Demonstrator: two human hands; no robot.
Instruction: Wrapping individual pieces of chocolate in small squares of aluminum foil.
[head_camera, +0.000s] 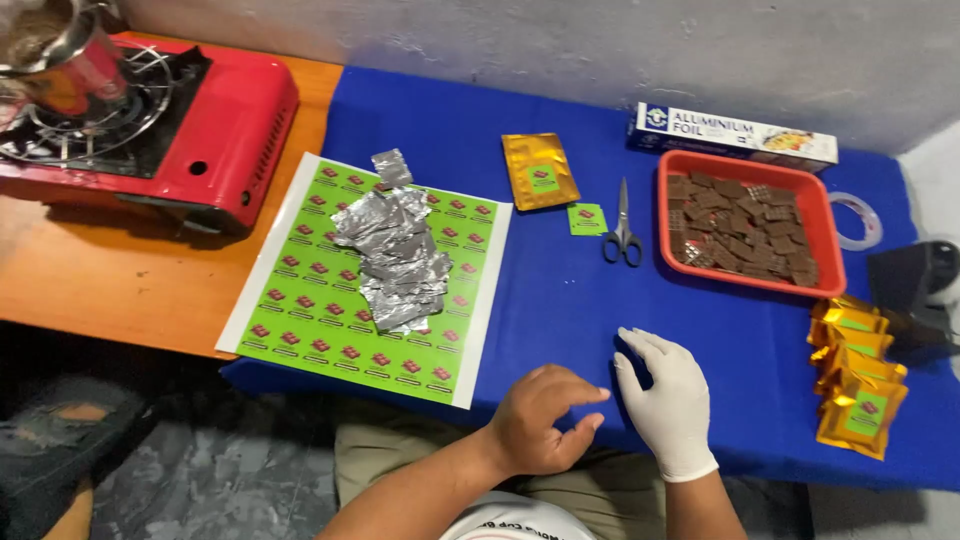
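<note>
Near the bottom edge of the head view, both hands rest over the blue cloth (560, 300) covering the desk. The left hand (545, 420) is bare, its fingers loosely curled, the index finger extended toward the right hand; its grip holds nothing. The right hand (665, 400) wears a white glove, fingers straight and close together, fingertips touching the cloth; its grip is open and empty.

Farther left lies a green sticker sheet (300, 300) printed with rows of small red labels, partly overhanging the desk edge. A pile of cut aluminium foil pieces (395, 250) lies on that sheet. Beyond the hands, scissors (623, 230) lie closed-bladed on the cloth, just beside a single green sticker (587, 218) and near a flat gold pouch (540, 170).

A red tray (830, 260) holding brown chocolate pieces (740, 225) stands to the right of the scissors, with an aluminium foil box (735, 135) behind it. A stack of gold pouches (860, 390) lies at the right edge. A red portable gas stove (200, 130) stands on the bare wooden part of the desk at upper left.
</note>
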